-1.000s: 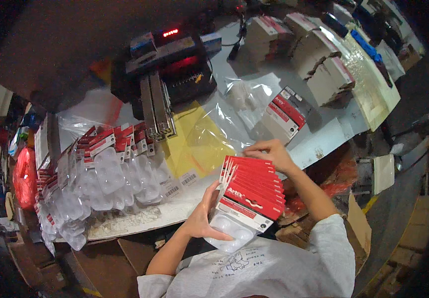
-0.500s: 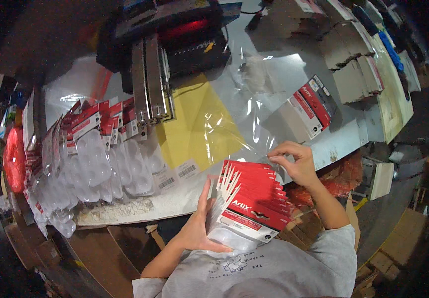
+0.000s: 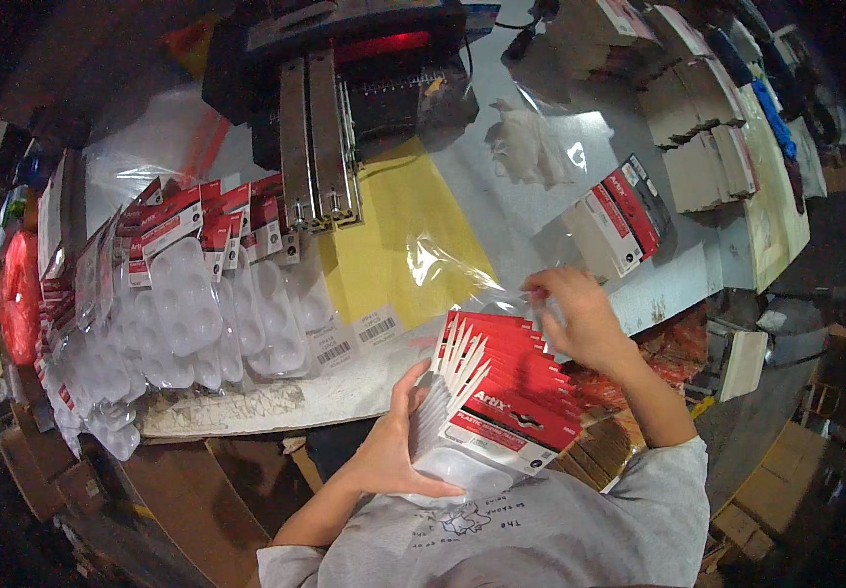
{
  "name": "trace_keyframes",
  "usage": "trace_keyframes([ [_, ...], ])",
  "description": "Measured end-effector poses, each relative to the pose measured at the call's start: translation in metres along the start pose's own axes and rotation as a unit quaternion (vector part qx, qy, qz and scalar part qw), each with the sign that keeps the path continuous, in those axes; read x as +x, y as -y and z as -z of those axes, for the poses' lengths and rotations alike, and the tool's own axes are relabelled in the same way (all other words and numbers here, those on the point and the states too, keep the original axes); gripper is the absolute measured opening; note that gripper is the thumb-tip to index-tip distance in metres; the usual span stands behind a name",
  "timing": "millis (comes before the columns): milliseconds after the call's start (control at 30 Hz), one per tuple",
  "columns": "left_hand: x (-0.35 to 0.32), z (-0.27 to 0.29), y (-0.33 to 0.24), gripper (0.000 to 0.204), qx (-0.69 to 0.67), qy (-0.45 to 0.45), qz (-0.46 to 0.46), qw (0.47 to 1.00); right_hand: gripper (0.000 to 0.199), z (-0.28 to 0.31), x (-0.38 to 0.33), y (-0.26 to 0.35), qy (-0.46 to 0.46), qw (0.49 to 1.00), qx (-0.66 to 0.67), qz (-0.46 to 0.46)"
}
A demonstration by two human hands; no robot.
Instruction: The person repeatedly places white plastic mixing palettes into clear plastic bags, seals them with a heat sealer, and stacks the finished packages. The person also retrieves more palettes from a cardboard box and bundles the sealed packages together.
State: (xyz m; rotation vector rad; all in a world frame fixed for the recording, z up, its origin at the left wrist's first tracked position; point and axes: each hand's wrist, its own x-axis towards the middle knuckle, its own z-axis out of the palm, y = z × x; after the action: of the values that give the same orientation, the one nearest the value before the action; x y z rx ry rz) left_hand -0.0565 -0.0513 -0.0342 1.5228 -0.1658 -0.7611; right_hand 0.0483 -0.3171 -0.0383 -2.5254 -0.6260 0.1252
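Observation:
My left hand (image 3: 394,446) grips a fanned stack of white plastic paint palettes (image 3: 462,472) in front of my shirt. Their red header cards (image 3: 531,392) overlap toward the upper right, and the thumb lies along the lower edge. Just beyond the cards, my right hand (image 3: 580,318) has its fingers bent together at the near edge of a clear plastic bag (image 3: 443,260). The fingertips are partly blurred and appear to pinch the film. Glare runs across the bag, which lies over a yellow sheet (image 3: 384,220) on the table.
More carded palettes (image 3: 183,304) are piled at the table's left. Behind the yellow sheet stands a dark machine with metal rails (image 3: 320,147). One card-topped pack (image 3: 619,220) lies at right, near stacks of cardboard pieces (image 3: 707,162). Barcode labels (image 3: 377,323) show near the front edge.
My right hand has shifted slightly up and left, its fingers curling in at the bag's edge. The left hand still holds the palettes. The view has shifted slightly.

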Motion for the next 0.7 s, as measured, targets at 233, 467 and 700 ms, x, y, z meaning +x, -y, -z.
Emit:
trace_keyframes([
  [233,-0.002,-0.001,0.006,0.128,-0.008,-0.002,0.000,1.000,0.041,-0.019,0.021,0.002,0.044,0.961,-0.229,0.148],
  [467,-0.008,0.001,0.011,0.128,0.019,0.006,0.018,1.000,0.034,-0.046,0.049,0.004,-0.003,0.937,-0.180,0.299],
  [700,-0.016,0.004,0.012,0.128,0.015,-0.032,-0.009,0.999,0.024,-0.033,0.056,-0.011,-0.051,0.967,-0.068,0.242],
])
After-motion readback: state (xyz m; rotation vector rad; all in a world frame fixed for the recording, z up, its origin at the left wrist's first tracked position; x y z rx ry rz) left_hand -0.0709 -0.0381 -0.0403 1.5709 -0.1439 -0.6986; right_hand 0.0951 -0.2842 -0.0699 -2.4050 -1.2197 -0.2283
